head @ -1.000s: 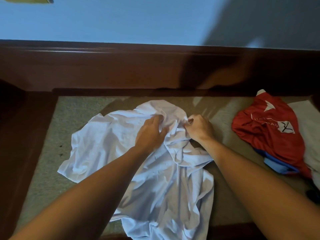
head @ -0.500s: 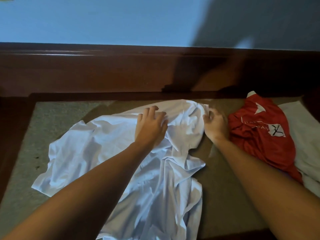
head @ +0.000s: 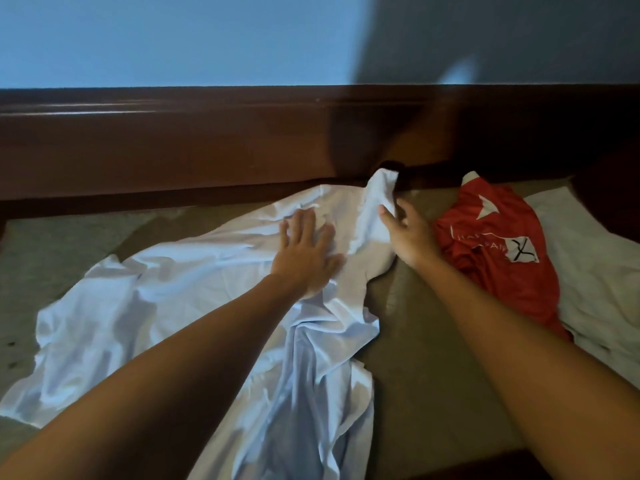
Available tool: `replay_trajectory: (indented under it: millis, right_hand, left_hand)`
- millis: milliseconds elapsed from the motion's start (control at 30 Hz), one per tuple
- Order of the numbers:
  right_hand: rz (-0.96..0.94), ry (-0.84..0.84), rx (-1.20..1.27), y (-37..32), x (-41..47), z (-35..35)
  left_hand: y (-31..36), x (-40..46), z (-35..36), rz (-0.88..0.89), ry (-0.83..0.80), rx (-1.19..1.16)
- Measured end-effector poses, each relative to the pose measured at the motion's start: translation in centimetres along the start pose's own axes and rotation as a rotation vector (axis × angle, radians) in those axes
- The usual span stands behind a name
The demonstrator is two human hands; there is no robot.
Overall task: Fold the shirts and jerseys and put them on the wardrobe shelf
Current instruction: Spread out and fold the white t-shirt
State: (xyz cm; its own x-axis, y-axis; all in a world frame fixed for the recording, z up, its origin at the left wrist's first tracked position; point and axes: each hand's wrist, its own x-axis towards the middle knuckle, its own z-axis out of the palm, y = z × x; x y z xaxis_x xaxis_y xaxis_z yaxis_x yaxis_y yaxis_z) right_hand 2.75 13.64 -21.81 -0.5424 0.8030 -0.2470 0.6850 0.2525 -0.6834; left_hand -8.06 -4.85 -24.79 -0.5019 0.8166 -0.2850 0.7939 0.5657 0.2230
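Observation:
A crumpled white shirt (head: 194,289) lies spread over the grey-green bed surface (head: 62,244), reaching from the left side down to the bottom edge. My left hand (head: 304,251) presses flat on its upper part, fingers straight. My right hand (head: 408,233) holds a raised corner of the white shirt between thumb and fingers, near the wooden board. A red jersey (head: 491,244) with white print lies bunched just to the right of my right hand.
A dark wooden board (head: 207,147) runs across behind the bed, with a blue wall above it. A white cloth (head: 595,265) lies at the far right beside the red jersey. A dark wooden edge shows at the bottom right.
My right hand has drawn the shirt's corner up and right toward the board. My left hand has flattened out on the fabric, and the shirt is spread wider.

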Motion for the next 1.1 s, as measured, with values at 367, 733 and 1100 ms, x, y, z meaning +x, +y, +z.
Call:
replay_trajectory:
  millis: [367, 733, 1100]
  right_hand:
    - [-0.124, 0.128, -0.340, 4.7, -5.5, 0.6]
    - [-0.111, 0.051, -0.147, 6.0, -3.7, -2.9]
    - [-0.288, 0.169, -0.885, 14.0, -2.8, -9.4]
  left_hand:
    - [4.7, -2.2, 3.9, 0.160, 0.005, 0.101]
    - [6.4, -2.6, 3.2, 0.143, 0.081, -0.042]
    - [10.0, -1.3, 2.5, 0.142, 0.184, -0.030]
